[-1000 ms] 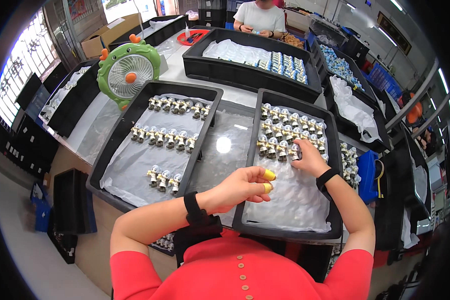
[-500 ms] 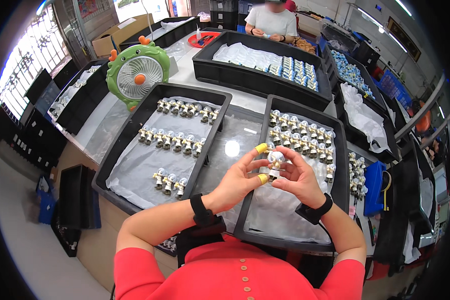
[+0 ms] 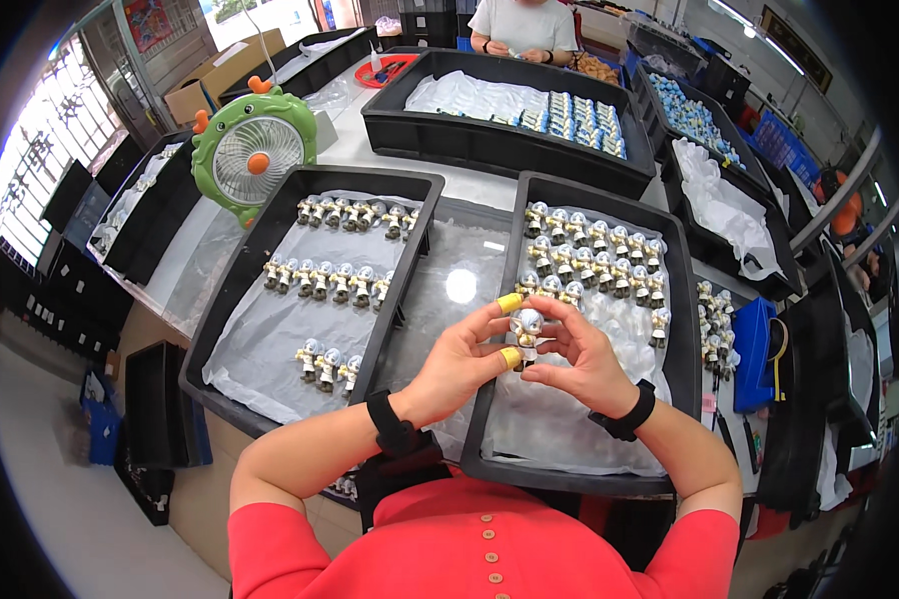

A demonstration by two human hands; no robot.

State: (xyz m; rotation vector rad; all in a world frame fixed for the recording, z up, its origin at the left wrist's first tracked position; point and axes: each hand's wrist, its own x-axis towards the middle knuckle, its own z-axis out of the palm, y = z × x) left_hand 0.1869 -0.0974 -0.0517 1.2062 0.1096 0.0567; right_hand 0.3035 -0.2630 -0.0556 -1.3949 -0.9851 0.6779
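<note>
Both hands hold one small figurine, silver-headed with a pale body, above the right black tray. My left hand wears yellow finger cots on thumb and forefinger and pinches the figurine from the left. My right hand grips it from the right. Rows of like figurines stand at the far end of the right tray. The left black tray holds three rows of figurines on a white sheet.
A green desk fan stands at the back left. A long black crate with blue and white items lies behind the trays. Another person works at the far end. More crates and a blue bin line the right side.
My right hand picked a figurine from the right tray's rows and brought it toward me. My left hand rose to meet it, and both now hold it together.
</note>
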